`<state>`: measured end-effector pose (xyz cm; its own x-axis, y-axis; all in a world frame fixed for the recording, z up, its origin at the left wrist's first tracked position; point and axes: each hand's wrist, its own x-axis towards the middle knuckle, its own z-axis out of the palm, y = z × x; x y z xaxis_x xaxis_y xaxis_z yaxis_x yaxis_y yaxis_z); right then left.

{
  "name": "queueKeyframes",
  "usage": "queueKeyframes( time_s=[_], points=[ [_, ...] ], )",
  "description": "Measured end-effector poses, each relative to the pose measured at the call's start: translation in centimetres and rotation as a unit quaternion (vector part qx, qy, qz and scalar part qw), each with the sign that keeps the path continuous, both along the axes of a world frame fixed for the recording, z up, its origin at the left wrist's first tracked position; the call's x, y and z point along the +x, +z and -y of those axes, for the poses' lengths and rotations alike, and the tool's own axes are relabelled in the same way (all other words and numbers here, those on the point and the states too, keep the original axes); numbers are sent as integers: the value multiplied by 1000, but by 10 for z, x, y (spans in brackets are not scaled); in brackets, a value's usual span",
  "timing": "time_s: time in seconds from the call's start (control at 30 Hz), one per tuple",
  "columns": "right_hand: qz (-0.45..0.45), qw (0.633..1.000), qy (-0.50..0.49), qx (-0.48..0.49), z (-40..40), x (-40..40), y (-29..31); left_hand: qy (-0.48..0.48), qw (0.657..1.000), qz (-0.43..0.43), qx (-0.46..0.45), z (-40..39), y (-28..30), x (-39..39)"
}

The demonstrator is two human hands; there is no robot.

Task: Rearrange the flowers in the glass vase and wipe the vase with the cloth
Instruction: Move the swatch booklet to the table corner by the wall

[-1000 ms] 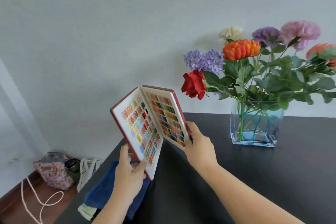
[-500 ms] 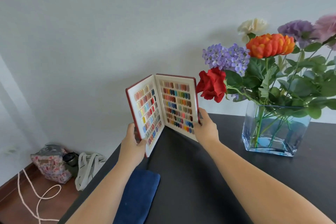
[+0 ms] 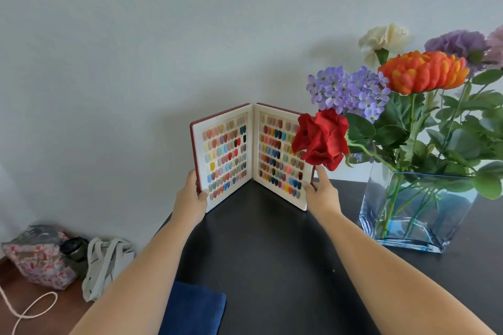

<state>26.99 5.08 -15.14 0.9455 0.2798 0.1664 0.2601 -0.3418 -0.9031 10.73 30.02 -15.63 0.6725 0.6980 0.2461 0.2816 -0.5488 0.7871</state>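
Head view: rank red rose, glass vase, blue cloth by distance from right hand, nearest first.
1. Red rose, just above the right hand.
2. Glass vase, to its right on the table.
3. Blue cloth, down at the table's near left edge.

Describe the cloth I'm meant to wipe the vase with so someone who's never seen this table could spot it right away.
Start at the black table against the pale wall, where the square glass vase of flowers stands at the right. Come to the table's near left edge, beside the person's left forearm: the folded dark blue cloth lies flat there. It is the only fabric on the tabletop.
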Motion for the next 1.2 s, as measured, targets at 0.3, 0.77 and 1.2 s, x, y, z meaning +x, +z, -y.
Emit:
queueKeyframes(
  time_s=[0.3,0.77,1.2],
  points=[
    [4,995,-87,-42,4,37,-11,-6,1000,-26,8,-23,-1,46],
    [-7,996,-77,-43,11,31,-11,-4,993,-112,-48,-24,-2,17],
    [-80,994,-70,25,23,-30,11,-177,965,-194,-14,17,8,-93]
  ],
)
